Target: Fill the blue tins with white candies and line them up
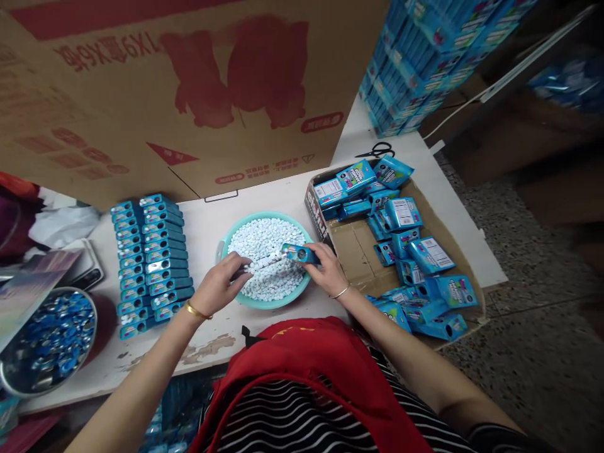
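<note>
My right hand [329, 272] grips a small blue box [300, 253] held sideways over a teal basin [225, 242] full of small white pieces [264, 242]. My left hand [221, 284] pinches a narrow row of white pieces [262, 264] lined up towards the box's open end. Both hands hover above the front half of the basin. Two neat rows of matching blue boxes [151, 258] lie on the white table [207, 214] just left of my left hand.
A shallow cardboard tray [352, 245] on the right holds several loose blue boxes [415, 242]. A metal bowl [47, 343] of blue items sits at the front left. Black scissors [376, 151] and stacked blue packs [425, 56] stand behind. A large cardboard sheet [189, 94] walls the back.
</note>
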Available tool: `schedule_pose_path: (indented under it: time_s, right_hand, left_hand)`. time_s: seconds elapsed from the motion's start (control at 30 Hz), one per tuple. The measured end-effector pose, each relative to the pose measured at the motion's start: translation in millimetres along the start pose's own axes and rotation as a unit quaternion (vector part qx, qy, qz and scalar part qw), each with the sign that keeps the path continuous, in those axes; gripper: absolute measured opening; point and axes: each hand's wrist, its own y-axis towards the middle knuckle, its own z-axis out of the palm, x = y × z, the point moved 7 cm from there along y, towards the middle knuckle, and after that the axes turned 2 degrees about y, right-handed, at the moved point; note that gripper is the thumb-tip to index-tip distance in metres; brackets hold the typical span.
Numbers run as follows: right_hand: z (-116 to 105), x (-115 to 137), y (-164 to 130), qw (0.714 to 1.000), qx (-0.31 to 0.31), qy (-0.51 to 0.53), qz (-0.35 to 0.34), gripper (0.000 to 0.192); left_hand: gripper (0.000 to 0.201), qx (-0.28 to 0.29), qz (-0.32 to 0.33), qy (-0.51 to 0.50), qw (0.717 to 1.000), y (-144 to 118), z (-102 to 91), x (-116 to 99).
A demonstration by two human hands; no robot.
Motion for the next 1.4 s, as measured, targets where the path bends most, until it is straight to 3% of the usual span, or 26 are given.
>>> schedule_pose_path:
  time_s: [0.17,0.37,0.47,0.57,0.67,0.77,0.87,0.93,1.07,1.17,1.27,1.4]
  right_hand:
    - [15,16,1,0.999,0.025,-0.004,-0.045,0.035]
    - [27,23,-4,0.997,0.027,-0.001,-0.074,0.039]
    - [32,24,-6,0.997,0.031,-0.002,-0.072,0.039]
    - [32,23,-7,0.997,0.032,0.012,-0.065,0.038]
    - [27,12,-5,0.998,0.019,0.044,-0.033,0.034]
    - [21,-18,2,0.993,-0.012,0.096,0.072,0.039]
    - [24,-49,12,0.975,-0.022,0.155,0.161,0.041]
    - [32,-61,19,0.964,-0.014,0.191,0.185,0.04]
    - [47,-66,25,0.957,0.008,0.206,0.204,0.04]
    - [56,-63,24,0.96,0.024,0.188,0.205,0.04]
    - [63,-62,19,0.956,0.045,0.202,0.207,0.041]
    - [58,-55,11,0.952,0.039,0.223,0.208,0.043]
  left_hand:
    - [0.021,0.097,0.019,0.12,0.988,17,-12.2,-33]
    - [0.019,0.22,-0.037,0.328,0.918,36,-22.7,-75]
    - [0.025,0.241,-0.029,0.384,0.891,41,-23.6,-98]
    - [0.028,0.231,-0.017,0.394,0.889,40,-27.2,-106]
    - [0.02,0.172,-0.037,0.363,0.915,29,-37.9,-78]
    - [0.021,0.103,-0.104,0.344,0.927,6,-39.6,-15]
    - [0.02,0.101,-0.163,0.334,0.923,-17,-9.0,50]
    - [0.018,0.092,-0.174,0.288,0.937,-20,23.0,75]
    - [0.015,0.045,-0.159,0.158,0.973,4,83.9,84]
    - [0.019,0.03,-0.144,0.116,0.982,24,111.4,81]
    - [0.021,0.012,-0.132,0.073,0.988,28,118.4,84]
    - [0.024,-0.007,-0.112,0.027,0.993,17,111.3,85]
